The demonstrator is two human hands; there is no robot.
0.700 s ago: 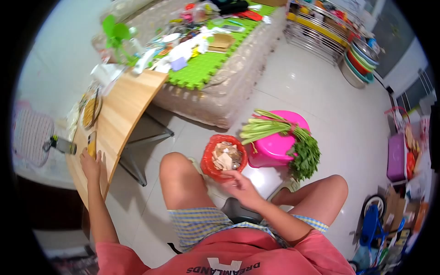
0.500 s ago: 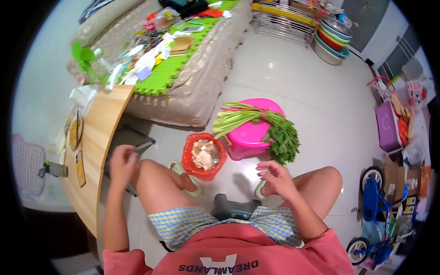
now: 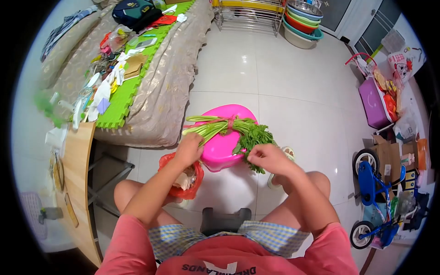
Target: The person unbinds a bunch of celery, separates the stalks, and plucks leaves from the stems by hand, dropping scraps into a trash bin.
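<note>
A bunch of celery (image 3: 215,128) with a red tie around its stalks lies across a pink plastic stool (image 3: 220,153). My left hand (image 3: 189,149) is at the cut ends of the stalks, its fingers curled against them and partly hidden. At the other end, my right hand (image 3: 269,158) is beside the leaves (image 3: 255,137), fingers bent and fingertips close together; whether leaves are between them is hard to see. Below my left forearm stands a small bin lined with a red bag (image 3: 197,181), holding crumpled paper and scraps.
A wooden table (image 3: 78,160) stands on the left, and a bed with a green foam mat (image 3: 120,103) holds clutter. Stacked basins (image 3: 302,27) and a metal rack (image 3: 250,16) are at the back. Along the right are a purple box (image 3: 376,103) and a blue balance bike (image 3: 369,183).
Both hands have moved forward from above my knees to the celery, the left to the stalks and the right to the leaves. The camera view has shifted; the celery still lies on the stool.
</note>
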